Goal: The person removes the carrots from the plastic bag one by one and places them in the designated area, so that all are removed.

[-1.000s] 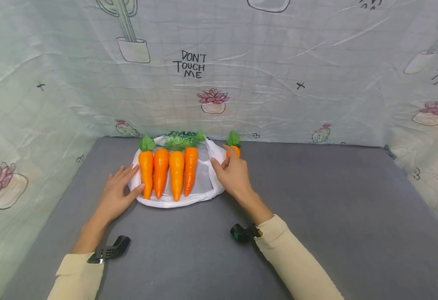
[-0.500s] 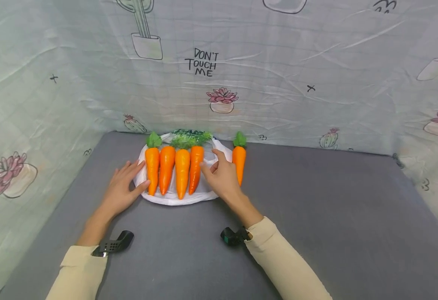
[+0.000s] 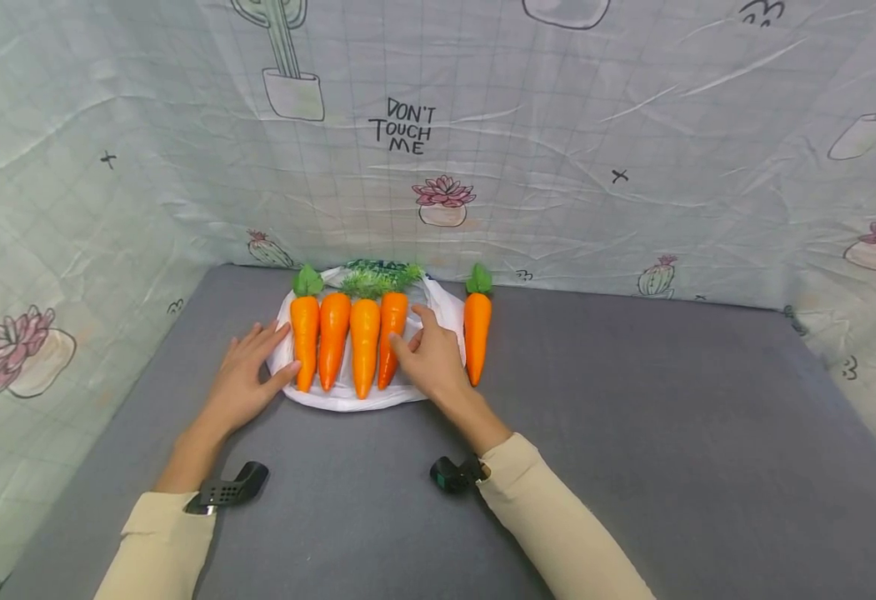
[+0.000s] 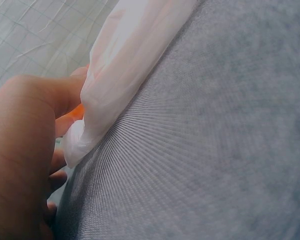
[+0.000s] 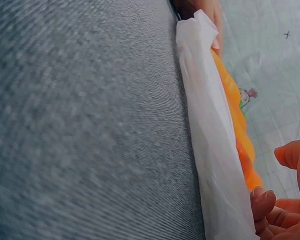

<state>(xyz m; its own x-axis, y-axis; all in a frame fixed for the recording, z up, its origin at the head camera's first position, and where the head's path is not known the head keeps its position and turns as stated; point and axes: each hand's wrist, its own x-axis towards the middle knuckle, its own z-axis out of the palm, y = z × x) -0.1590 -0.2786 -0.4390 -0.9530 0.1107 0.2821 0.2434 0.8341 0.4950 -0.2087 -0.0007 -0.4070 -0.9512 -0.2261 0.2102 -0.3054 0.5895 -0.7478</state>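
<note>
Several orange carrots (image 3: 365, 346) with green tops lie side by side on a white plastic bag (image 3: 347, 404). My left hand (image 3: 238, 379) rests against the bag's left edge, fingers extended, its thumb by the leftmost carrot. The left wrist view shows a fold of the bag (image 4: 117, 75) partly hiding that thumb. Over the bag's right part is my right hand (image 3: 433, 358), thumb and index finger apart. Its thumb tip overlaps the rightmost carrot on the bag (image 3: 392, 312); contact is hard to tell. One more carrot (image 3: 478, 333) lies just beyond the bag's right edge.
A dark grey table (image 3: 633, 433) extends to the right and front. Behind it and along both sides hangs a pale printed cloth (image 3: 528, 167). Each wrist wears a black camera, on the left (image 3: 231, 487) and on the right (image 3: 454, 473).
My right hand has moved left from the outlying carrot to the carrots on the bag, leaving that one uncovered. My left hand keeps its place at the bag. The head view has shifted slightly.
</note>
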